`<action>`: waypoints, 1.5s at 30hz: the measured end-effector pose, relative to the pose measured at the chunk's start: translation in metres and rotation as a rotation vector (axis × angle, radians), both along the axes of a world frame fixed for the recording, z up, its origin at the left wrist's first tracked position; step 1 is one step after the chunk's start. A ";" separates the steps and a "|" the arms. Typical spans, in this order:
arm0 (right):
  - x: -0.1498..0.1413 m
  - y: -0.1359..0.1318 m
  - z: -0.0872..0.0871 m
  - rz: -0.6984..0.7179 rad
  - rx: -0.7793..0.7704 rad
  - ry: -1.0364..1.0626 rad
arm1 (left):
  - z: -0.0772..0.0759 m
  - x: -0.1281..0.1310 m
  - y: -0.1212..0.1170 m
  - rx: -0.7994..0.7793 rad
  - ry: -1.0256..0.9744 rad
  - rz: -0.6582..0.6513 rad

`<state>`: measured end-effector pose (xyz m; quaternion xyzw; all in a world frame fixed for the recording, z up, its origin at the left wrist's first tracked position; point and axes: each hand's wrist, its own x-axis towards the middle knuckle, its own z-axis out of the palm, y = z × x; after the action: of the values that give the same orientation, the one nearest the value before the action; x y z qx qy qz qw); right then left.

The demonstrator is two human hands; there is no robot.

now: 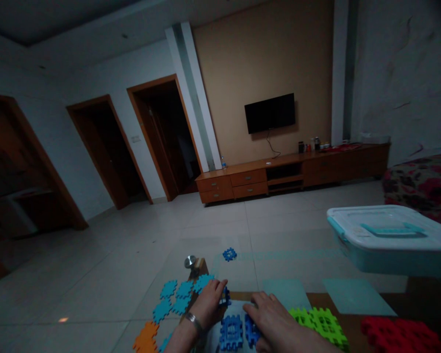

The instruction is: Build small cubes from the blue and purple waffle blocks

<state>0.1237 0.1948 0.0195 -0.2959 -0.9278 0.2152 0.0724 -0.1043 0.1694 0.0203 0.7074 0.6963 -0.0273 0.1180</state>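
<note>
My left hand (210, 298), with a bracelet at the wrist, pinches a dark blue interlocking tile (225, 297) that is partly hidden by the fingers. My right hand (267, 314) curls over another blue interlocking tile (250, 330), covering its right side. Between the hands, a blue tile with a toothed edge and cut-out middle (231, 333) lies on a white surface (213, 338). Farther off on the glass table, one more blue tile (229, 254) lies by itself.
Light blue tiles (183, 289) and orange tiles (146, 337) lie at left. Green tiles (325, 324) and red tiles (400, 335) are at right. A lidded plastic box (393, 245) stands at the right edge. A metal table fitting (190, 262) shows beyond my left hand.
</note>
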 end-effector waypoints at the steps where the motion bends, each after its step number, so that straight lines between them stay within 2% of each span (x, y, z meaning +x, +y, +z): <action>1: 0.000 0.002 -0.003 -0.002 0.007 0.016 | 0.000 -0.001 -0.001 -0.002 0.007 0.009; 4: 0.002 0.006 -0.004 -0.010 0.031 0.057 | 0.000 -0.003 -0.002 -0.025 0.014 0.022; 8: 0.009 0.008 0.004 -0.014 0.027 0.105 | 0.004 -0.006 0.001 -0.037 0.009 0.042; 11: 0.015 0.009 0.010 -0.033 0.016 0.122 | 0.011 -0.007 -0.001 0.011 -0.005 0.071; 14: 0.020 0.010 0.014 -0.044 0.017 0.131 | 0.019 -0.001 -0.011 0.079 -0.037 0.071; 17: 0.024 0.009 0.016 -0.035 0.017 0.137 | 0.023 0.015 -0.029 0.093 -0.121 -0.003; 20: 0.027 0.005 0.019 -0.034 -0.001 0.126 | 0.023 0.033 -0.044 0.016 -0.179 -0.051; 23: 0.027 0.002 0.018 -0.038 -0.008 0.117 | 0.023 0.044 -0.050 -0.057 -0.158 -0.032; 31: 0.018 -0.003 0.012 -0.002 -0.039 0.048 | 0.027 0.042 -0.045 -0.192 -0.070 0.031; 37: 0.000 -0.009 0.005 -0.002 -0.033 -0.047 | 0.017 0.039 -0.042 -0.208 -0.110 0.023; 41: -0.005 -0.010 -0.002 -0.002 -0.003 -0.029 | 0.010 0.037 -0.043 -0.193 -0.151 0.013; 45: -0.007 -0.012 0.009 0.013 -0.058 -0.092 | 0.015 0.040 -0.045 -0.155 -0.169 0.008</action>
<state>0.1169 0.1828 0.0284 -0.3012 -0.9255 0.2285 0.0199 -0.0643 0.1244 0.0350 0.6931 0.6826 -0.0208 0.2309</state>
